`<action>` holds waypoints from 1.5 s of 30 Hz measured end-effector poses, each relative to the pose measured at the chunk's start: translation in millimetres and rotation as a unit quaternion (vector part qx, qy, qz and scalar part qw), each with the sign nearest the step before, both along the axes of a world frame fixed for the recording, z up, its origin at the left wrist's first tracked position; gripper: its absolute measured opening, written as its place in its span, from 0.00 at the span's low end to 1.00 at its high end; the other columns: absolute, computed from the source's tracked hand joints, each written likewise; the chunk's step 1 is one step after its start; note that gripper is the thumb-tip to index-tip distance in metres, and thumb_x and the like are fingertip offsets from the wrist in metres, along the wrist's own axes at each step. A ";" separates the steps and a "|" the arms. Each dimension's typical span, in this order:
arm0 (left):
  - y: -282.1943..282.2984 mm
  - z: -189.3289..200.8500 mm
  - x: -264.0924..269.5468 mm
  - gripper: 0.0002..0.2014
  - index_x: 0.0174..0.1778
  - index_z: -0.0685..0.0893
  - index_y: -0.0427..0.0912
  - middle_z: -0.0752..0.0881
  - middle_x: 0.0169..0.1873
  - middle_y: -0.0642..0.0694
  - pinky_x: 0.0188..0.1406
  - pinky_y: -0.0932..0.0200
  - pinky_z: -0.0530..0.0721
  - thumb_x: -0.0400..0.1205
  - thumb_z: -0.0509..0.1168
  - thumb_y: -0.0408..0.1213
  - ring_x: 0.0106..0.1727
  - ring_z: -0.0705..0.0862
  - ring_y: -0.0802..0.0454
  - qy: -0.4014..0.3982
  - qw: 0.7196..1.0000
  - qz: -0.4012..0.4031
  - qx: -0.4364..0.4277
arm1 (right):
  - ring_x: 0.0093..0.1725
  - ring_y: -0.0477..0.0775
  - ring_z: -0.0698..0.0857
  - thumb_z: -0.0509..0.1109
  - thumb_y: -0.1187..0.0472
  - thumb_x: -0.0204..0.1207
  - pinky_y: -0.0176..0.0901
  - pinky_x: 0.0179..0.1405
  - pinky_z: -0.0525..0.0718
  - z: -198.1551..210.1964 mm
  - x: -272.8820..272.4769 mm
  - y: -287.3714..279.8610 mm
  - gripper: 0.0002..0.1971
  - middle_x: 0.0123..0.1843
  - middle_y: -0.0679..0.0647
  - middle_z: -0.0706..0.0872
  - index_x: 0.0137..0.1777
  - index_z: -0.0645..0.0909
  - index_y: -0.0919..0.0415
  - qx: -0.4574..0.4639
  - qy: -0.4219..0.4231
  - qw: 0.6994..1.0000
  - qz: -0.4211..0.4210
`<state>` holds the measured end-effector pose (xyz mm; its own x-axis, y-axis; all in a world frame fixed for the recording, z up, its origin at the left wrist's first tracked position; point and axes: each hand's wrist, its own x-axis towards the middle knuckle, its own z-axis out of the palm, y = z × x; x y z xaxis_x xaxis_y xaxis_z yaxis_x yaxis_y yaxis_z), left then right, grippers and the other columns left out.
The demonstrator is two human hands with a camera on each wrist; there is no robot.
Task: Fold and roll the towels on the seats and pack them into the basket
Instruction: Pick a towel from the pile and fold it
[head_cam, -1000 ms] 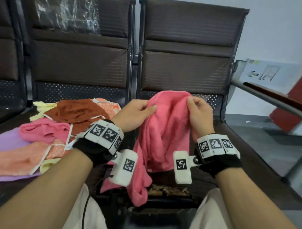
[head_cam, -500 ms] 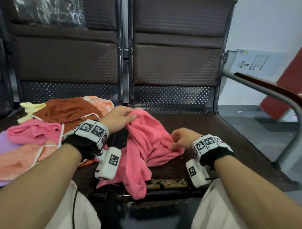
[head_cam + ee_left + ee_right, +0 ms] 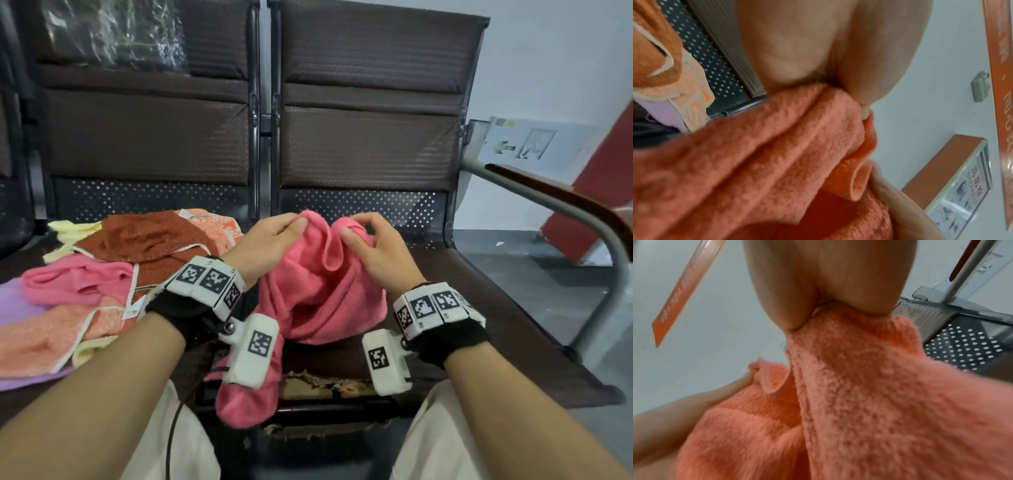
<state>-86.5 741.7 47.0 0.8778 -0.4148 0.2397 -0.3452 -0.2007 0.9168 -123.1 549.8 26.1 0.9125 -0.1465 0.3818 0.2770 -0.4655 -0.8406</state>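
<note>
- Over the padded brown seat (image 3: 479, 308), both hands lift a fluffy pink towel (image 3: 318, 291), bunched in soft folds.
- Left hand (image 3: 270, 240) pinches its top edge; right hand (image 3: 373, 250) fingers (image 3: 351, 236) pinch likewise.
- Crumpled towels (image 3: 102, 274) heap left.

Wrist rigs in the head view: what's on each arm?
Bare forearms, no sleeves. Each wrist has a black band topped by white blocks with black square markers, plus a white camera box hanging below, also marked. A black cable runs from the left rig.

Left hand (image 3: 270, 240) and right hand (image 3: 373, 250) pinching pink towel (image 3: 315, 294), towel pile (image 3: 102, 274) on left seat
</note>
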 end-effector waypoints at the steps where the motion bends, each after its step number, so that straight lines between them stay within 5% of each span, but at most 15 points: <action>1: -0.8 0.1 -3.7 0.14 0.56 0.85 0.37 0.87 0.54 0.34 0.64 0.41 0.80 0.87 0.56 0.40 0.58 0.85 0.41 0.008 1.000 -0.016 -0.006 | 0.59 0.48 0.84 0.72 0.57 0.77 0.46 0.65 0.80 1.9 -1.7 3.0 0.15 0.59 0.51 0.85 0.62 0.79 0.59 -0.006 0.004 1.000 0.022; 3: -0.7 -0.5 -7.9 0.14 0.54 0.85 0.37 0.88 0.51 0.35 0.58 0.46 0.83 0.86 0.57 0.40 0.53 0.87 0.43 0.014 0.999 -0.050 -0.009 | 0.58 0.46 0.85 0.73 0.55 0.76 0.42 0.61 0.82 3.0 -6.0 7.7 0.16 0.59 0.50 0.87 0.63 0.82 0.58 -0.034 0.056 0.992 0.111; 6: 1.8 -1.3 -7.0 0.10 0.50 0.86 0.38 0.89 0.46 0.43 0.54 0.55 0.83 0.82 0.64 0.39 0.49 0.86 0.53 0.018 0.999 -0.043 -0.021 | 0.39 0.44 0.88 0.72 0.58 0.78 0.34 0.47 0.82 0.2 -11.4 11.7 0.09 0.37 0.49 0.90 0.41 0.86 0.62 -0.047 0.123 0.970 0.203; 10: 8.7 -3.4 1.0 0.14 0.55 0.84 0.40 0.89 0.50 0.39 0.60 0.46 0.84 0.74 0.73 0.35 0.51 0.87 0.48 0.055 0.998 -0.009 -0.019 | 0.40 0.56 0.84 0.66 0.63 0.81 0.57 0.53 0.81 12.1 -7.0 9.2 0.12 0.38 0.60 0.86 0.39 0.83 0.69 0.139 0.048 0.985 0.087; 13: 9.3 -6.1 1.1 0.11 0.55 0.85 0.37 0.88 0.51 0.36 0.62 0.41 0.82 0.77 0.70 0.29 0.54 0.86 0.42 0.063 0.997 -0.029 0.038 | 0.42 0.58 0.84 0.64 0.61 0.82 0.56 0.54 0.83 23.2 -4.1 8.3 0.10 0.41 0.62 0.86 0.42 0.82 0.65 0.290 0.018 0.956 0.049; 16: 7.7 -7.8 1.2 0.09 0.50 0.86 0.37 0.89 0.47 0.40 0.58 0.46 0.83 0.79 0.63 0.25 0.48 0.87 0.47 0.020 0.994 -0.041 0.096 | 0.46 0.59 0.85 0.65 0.57 0.82 0.57 0.57 0.85 34.7 -2.6 5.8 0.11 0.44 0.62 0.87 0.44 0.82 0.64 0.382 -0.028 0.924 0.027; 19: 9.5 -10.1 2.5 0.08 0.41 0.84 0.38 0.87 0.38 0.39 0.50 0.45 0.86 0.82 0.61 0.34 0.41 0.87 0.44 -0.001 0.977 -0.024 0.210 | 0.48 0.59 0.85 0.67 0.54 0.81 0.61 0.58 0.84 37.5 1.4 -4.5 0.12 0.44 0.62 0.85 0.43 0.81 0.63 0.429 -0.053 0.900 -0.049; 21: 12.1 -11.9 2.0 0.14 0.37 0.80 0.36 0.86 0.35 0.35 0.46 0.41 0.88 0.85 0.59 0.40 0.40 0.88 0.37 0.013 0.969 0.005 0.246 | 0.46 0.56 0.84 0.68 0.52 0.81 0.61 0.57 0.84 31.3 4.6 -10.4 0.14 0.42 0.60 0.85 0.37 0.80 0.60 0.395 -0.062 0.909 -0.120; 24: 11.7 -8.7 2.9 0.16 0.33 0.77 0.39 0.82 0.29 0.39 0.41 0.41 0.88 0.85 0.57 0.41 0.34 0.87 0.37 -0.016 0.982 0.033 0.185 | 0.45 0.54 0.84 0.68 0.54 0.80 0.63 0.58 0.84 21.5 8.4 -15.1 0.14 0.40 0.57 0.86 0.33 0.80 0.57 0.320 -0.077 0.926 -0.183; 28: 6.8 -2.2 10.1 0.17 0.27 0.76 0.46 0.74 0.24 0.54 0.32 0.54 0.71 0.83 0.62 0.43 0.27 0.72 0.60 -0.060 0.992 0.108 0.032 | 0.51 0.59 0.88 0.75 0.59 0.72 0.63 0.59 0.84 7.5 13.0 -19.5 0.03 0.47 0.59 0.89 0.43 0.84 0.56 0.223 -0.009 0.965 -0.135; 33: 8.4 -14.5 17.0 0.06 0.39 0.82 0.43 0.80 0.32 0.49 0.40 0.56 0.75 0.79 0.69 0.40 0.36 0.75 0.53 0.000 0.988 0.151 0.006 | 0.63 0.56 0.82 0.81 0.62 0.67 0.59 0.66 0.81 -15.5 10.6 -22.6 0.38 0.66 0.60 0.81 0.75 0.67 0.59 0.076 0.144 0.986 -0.046; 36: 6.0 -23.7 13.3 0.04 0.46 0.86 0.38 0.86 0.42 0.41 0.52 0.51 0.82 0.77 0.71 0.34 0.46 0.82 0.47 0.116 0.987 0.112 -0.002 | 0.56 0.56 0.86 0.80 0.62 0.68 0.57 0.60 0.84 -27.2 3.2 -26.2 0.46 0.62 0.55 0.85 0.81 0.56 0.57 -0.074 0.196 0.978 -0.018; 38: 6.7 -28.4 8.7 0.04 0.45 0.88 0.38 0.87 0.41 0.41 0.50 0.54 0.83 0.76 0.71 0.29 0.47 0.83 0.46 0.198 0.978 0.062 -0.014 | 0.50 0.52 0.87 0.80 0.59 0.68 0.51 0.54 0.86 -34.6 -0.2 -27.9 0.43 0.56 0.50 0.87 0.79 0.59 0.58 -0.134 0.241 0.961 -0.006; 41: 10.2 -33.5 6.8 0.16 0.58 0.84 0.32 0.89 0.48 0.38 0.43 0.63 0.88 0.74 0.69 0.22 0.46 0.86 0.48 0.254 0.967 -0.013 -0.010 | 0.43 0.48 0.87 0.79 0.48 0.68 0.41 0.42 0.81 -41.4 -4.6 -29.4 0.28 0.45 0.48 0.87 0.64 0.76 0.59 -0.242 0.320 0.916 0.004; 45: 19.9 -43.4 12.4 0.19 0.60 0.85 0.33 0.89 0.52 0.35 0.52 0.53 0.84 0.73 0.73 0.25 0.50 0.86 0.48 0.205 0.968 -0.025 0.143 | 0.41 0.52 0.84 0.76 0.41 0.69 0.43 0.41 0.78 -48.9 -4.1 -24.5 0.19 0.37 0.53 0.87 0.38 0.81 0.58 -0.303 0.378 0.875 0.007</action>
